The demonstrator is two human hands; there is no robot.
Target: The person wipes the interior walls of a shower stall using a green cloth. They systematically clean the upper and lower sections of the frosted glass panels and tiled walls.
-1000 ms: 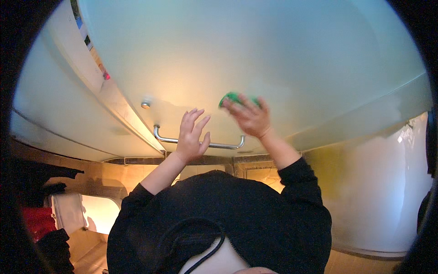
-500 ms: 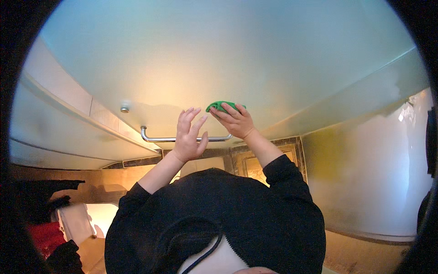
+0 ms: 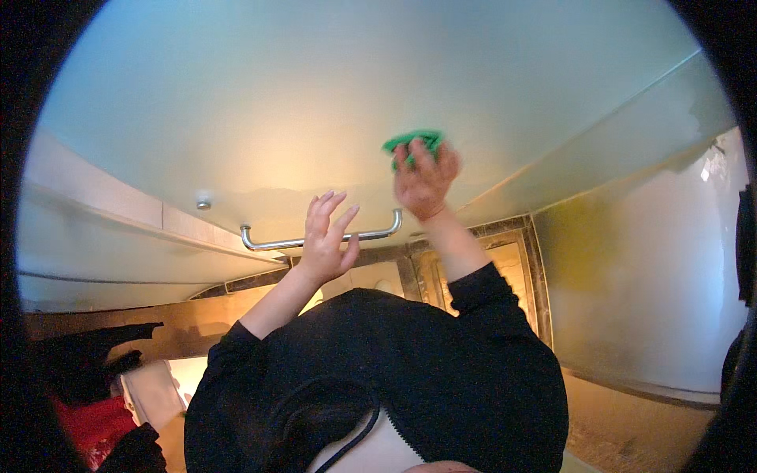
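Head view: green cloth (image 3: 416, 138) lies under and just beyond the fingers of the right hand (image 3: 426, 183), over the pale panel (image 3: 315, 94). Right hand: blurred, fingers parted and slightly bent, holding the cloth. Left hand (image 3: 324, 246): fingers loosely spread, grasping nothing; it obscures part of the metal handle (image 3: 276, 243), contact indeterminable. Round knob (image 3: 203, 200): left of the handle.
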